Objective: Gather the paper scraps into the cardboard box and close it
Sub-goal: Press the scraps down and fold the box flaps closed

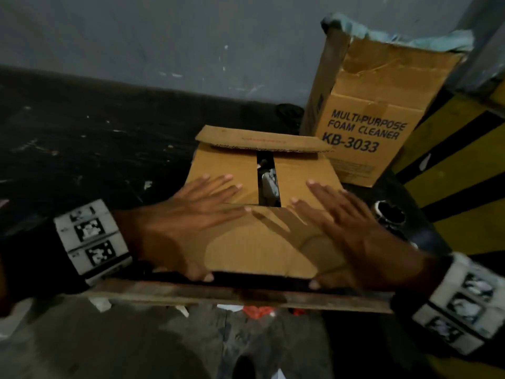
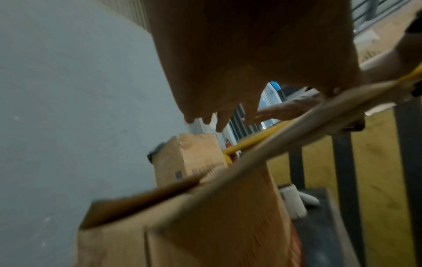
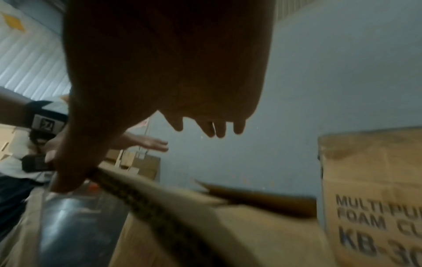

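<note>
The cardboard box [image 1: 259, 250] sits on a dark surface by the wall. My left hand [image 1: 191, 222] and right hand [image 1: 355, 231] lie flat on its near flap, fingers straight and spread, thumbs at the flap's front edge. The far flap [image 1: 254, 139] stands slightly raised. Paper scraps [image 1: 269, 181] show through a narrow gap between the two side flaps. In the left wrist view my left hand [image 2: 228, 72] hovers over the flap edge [image 2: 297, 122]. The right wrist view shows my right hand [image 3: 171, 72] with its thumb on the flap [image 3: 171, 207].
A tall carton [image 1: 369, 127] printed "MULTI-PURPOSE FOAM CLEANER KB-3033" stands just behind the box on the right. A yellow-and-black striped surface [image 1: 451, 187] rises further right, with a round dark object [image 1: 390, 217] beside it. Red and white scraps [image 1: 257, 311] lie below a wooden edge [image 1: 191, 294].
</note>
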Demonstrator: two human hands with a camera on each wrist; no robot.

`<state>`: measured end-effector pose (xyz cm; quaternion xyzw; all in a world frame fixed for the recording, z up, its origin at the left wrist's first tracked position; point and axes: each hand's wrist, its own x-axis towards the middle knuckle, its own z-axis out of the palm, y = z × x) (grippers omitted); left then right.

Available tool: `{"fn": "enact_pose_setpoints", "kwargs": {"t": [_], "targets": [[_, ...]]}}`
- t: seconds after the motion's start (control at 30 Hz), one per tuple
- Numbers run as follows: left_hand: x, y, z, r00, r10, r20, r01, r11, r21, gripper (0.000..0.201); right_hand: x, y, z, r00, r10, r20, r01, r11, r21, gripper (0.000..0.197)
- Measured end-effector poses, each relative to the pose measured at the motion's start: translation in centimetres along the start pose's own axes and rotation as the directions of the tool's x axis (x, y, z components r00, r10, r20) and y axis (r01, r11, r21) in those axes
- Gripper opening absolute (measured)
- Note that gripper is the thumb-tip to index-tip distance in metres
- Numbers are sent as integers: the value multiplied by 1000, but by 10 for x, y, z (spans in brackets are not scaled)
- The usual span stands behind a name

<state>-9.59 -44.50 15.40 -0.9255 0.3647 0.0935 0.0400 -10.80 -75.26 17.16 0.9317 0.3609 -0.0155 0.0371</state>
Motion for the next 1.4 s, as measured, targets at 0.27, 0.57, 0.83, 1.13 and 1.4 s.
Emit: {"fn": "enact_pose_setpoints", "kwargs": {"t": [0.27,0.57,0.83,1.13,1.4], "targets": [[10,-45,-81,921,-15,-390,92,980,178,70,37,56,-71,979,27,-204,-57,988,-143,71],[78,-111,-17,927,-331,-175,333,943,-16,93,108,147,3,953,299,35,-300,954,9,84],[95,-122,22,888,-456,53,437,804,-404,103,125,156,51,941,304,146,-337,828,448,62],[106,-139,16,865,-498,64,444,697,-563,116,151,177,60,962,271,39,-244,785,570,103],[99,-115,6,820,-573,5,396,560,-728,54,144,170,50,948,317,19,-292,846,447,107]]}}
